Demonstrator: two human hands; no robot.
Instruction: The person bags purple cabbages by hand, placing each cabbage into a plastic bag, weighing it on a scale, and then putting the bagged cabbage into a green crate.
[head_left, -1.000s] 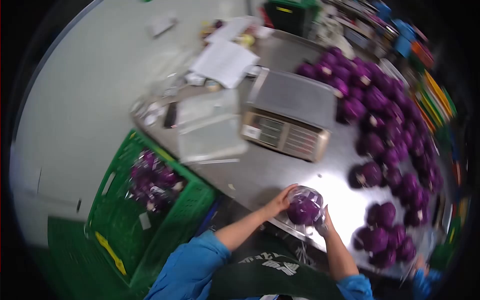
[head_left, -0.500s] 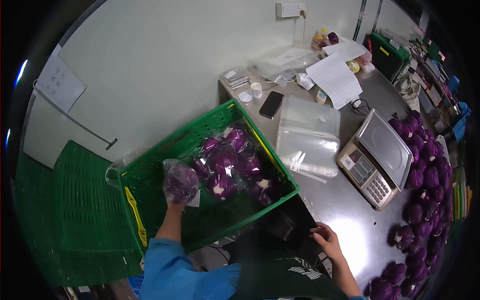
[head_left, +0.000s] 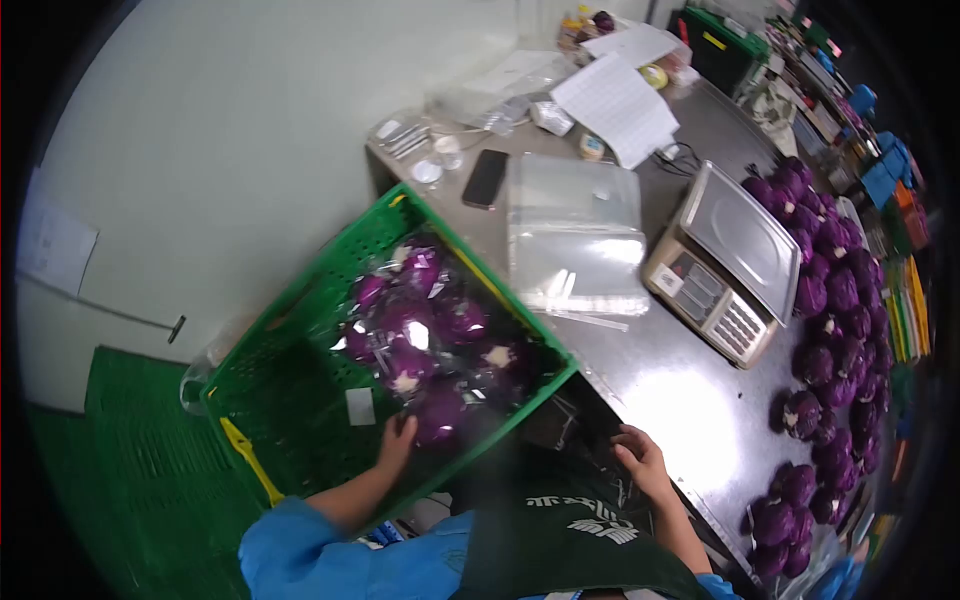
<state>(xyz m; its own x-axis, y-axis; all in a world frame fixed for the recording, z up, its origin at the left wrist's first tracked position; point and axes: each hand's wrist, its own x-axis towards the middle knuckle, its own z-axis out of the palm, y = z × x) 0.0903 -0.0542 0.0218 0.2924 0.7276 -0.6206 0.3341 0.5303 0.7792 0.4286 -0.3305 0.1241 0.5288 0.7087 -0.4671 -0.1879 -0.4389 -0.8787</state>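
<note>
Our left hand (head_left: pixel 398 440) lies open, fingers loose, against a bagged cabbage (head_left: pixel 440 415) at the near side of the green crate (head_left: pixel 290 335). Our right hand (head_left: pixel 640 462) rests empty on the worktop (head_left: pixel 680 400) edge. We judge the head dense and firm and its film slippery, so cup it from beneath.

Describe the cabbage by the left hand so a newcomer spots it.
Find the green crate left of the steel table. Inside, the bagged cabbage nearest the person lies beside the left hand. The other purple heads sit farther back.
</note>
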